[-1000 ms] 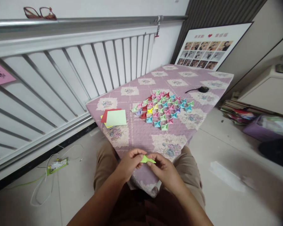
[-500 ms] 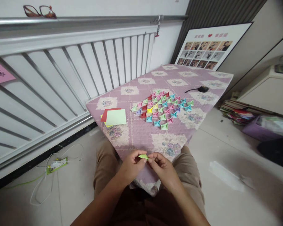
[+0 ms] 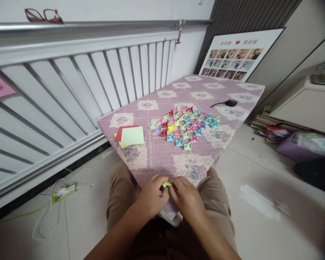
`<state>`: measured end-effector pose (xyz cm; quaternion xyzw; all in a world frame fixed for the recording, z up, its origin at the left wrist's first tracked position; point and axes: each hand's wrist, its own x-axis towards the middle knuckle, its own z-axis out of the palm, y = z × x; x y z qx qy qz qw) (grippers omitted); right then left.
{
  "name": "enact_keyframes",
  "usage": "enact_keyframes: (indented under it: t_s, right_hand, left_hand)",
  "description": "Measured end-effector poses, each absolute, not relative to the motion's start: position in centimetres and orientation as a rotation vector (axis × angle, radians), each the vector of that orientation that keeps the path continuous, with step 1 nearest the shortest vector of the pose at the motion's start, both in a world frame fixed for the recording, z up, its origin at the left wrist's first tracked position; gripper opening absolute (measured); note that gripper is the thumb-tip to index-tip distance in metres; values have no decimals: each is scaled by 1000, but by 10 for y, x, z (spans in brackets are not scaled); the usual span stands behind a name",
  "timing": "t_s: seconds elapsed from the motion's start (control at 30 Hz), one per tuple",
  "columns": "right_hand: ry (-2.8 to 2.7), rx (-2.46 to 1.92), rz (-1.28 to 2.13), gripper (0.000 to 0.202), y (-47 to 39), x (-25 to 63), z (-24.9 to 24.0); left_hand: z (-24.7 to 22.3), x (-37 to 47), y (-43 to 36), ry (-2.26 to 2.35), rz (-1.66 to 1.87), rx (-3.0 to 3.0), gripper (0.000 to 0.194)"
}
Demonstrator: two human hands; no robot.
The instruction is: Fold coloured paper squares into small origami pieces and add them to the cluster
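A small folded piece of green paper is pinched between my two hands, just above the near corner of the table. My left hand grips its left side, fingers curled. From the other side my right hand holds it, thumb and fingers closed together. The fingers hide most of the paper's folds. Farther up the table stand several small folded paper figures in many colours, set out in slanting rows. Left of them lies a stack of paper sheets, pale green on top, with red and yellow edges showing below.
A purple flowered cloth covers the table. Toward its far right lies a black object with a cord. A white radiator runs along the left, with glasses on its pipe. A power strip sits on the floor.
My hands have drawn closer together and turned around the green paper, so less of it shows. The figures and the paper stack stay where they were; the camera view shifted slightly.
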<state>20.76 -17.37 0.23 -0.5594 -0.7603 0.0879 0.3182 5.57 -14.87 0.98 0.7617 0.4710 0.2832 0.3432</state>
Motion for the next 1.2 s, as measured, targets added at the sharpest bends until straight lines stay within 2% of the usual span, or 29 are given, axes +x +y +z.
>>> enact_keyframes:
  t_s: [0.13,0.57,0.67,0.9,1.03,1.2]
  right_hand:
    - [-1873,-1497,244,9,-173,204,2]
    - [-1530,-1442,800,12,-170,206,-14]
    - [-1595,-1446,725,12,-167,210,-30]
    - [-1958,-1559,298,14,-163,215,-59]
    - [-2065,-1547,165,15,-163,214,-65]
    - [-2151,-1500,52,15,-163,213,-69]
  left_hand:
    - [2,61,-153,1311,784,1956,43]
    - [-9,61,-148,1350,729,1936,26]
    - [-21,60,-145,1361,652,1982,24]
    - [-42,58,-136,1467,314,2237,25]
    - [-42,57,-137,1493,307,2320,19]
    - [-44,51,-136,1455,347,2340,22]
